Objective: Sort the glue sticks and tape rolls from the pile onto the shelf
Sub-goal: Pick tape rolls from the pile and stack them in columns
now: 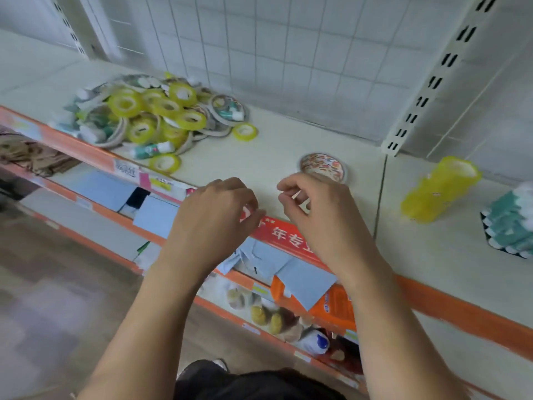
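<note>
A mixed pile (155,111) of yellow tape rolls, white tape rolls and green-and-white glue sticks lies at the left of the cream shelf (259,145). A patterned tape roll (322,166) lies flat just beyond my right hand. At the right stand a stack of yellow tape rolls (441,189) and a block of glue sticks (510,223). My left hand (219,215) hovers over the shelf's front edge, fingers loosely curled, holding nothing I can see. My right hand (314,209) is beside it, fingers curled with the thumb near the fingertips; nothing shows between them.
The orange shelf edge (461,310) carries a red label strip (285,235). A white slotted upright (432,76) and a wire grid back panel (288,53) bound the shelf. Lower shelves hold blue paper sheets (291,272) and packaged goods (331,307).
</note>
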Action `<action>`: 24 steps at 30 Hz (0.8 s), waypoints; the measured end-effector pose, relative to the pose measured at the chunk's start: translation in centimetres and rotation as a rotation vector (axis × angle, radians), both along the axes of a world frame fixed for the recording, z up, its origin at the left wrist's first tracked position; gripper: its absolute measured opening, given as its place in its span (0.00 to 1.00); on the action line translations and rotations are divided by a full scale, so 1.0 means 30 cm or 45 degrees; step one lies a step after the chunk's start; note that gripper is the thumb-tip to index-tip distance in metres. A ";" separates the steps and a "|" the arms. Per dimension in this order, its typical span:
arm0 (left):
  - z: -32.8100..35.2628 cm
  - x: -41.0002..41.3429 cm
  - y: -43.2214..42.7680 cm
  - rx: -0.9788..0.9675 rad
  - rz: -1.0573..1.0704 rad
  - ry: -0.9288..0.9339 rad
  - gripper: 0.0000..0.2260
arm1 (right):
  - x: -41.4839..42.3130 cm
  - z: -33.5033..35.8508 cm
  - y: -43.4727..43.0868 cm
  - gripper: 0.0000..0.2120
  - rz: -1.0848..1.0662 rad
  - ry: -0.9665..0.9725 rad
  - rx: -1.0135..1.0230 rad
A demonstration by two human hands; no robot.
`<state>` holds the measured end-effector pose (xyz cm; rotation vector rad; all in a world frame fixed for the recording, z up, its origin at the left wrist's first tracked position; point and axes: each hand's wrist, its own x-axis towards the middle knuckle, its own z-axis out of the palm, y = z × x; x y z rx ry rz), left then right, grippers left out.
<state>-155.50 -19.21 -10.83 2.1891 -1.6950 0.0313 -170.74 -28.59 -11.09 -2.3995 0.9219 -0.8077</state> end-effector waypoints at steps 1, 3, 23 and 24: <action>0.000 0.061 0.014 0.007 0.003 -0.005 0.09 | 0.063 -0.003 0.016 0.05 0.012 0.006 0.011; 0.002 0.174 0.034 -0.003 0.007 -0.003 0.09 | 0.181 -0.009 0.040 0.05 0.038 0.021 0.011; 0.031 0.685 -0.008 -0.117 0.081 0.015 0.09 | 0.708 0.010 -0.069 0.02 0.093 0.004 -0.016; 0.032 0.702 -0.020 -0.136 0.081 0.017 0.09 | 0.723 0.011 -0.079 0.03 0.073 0.010 -0.027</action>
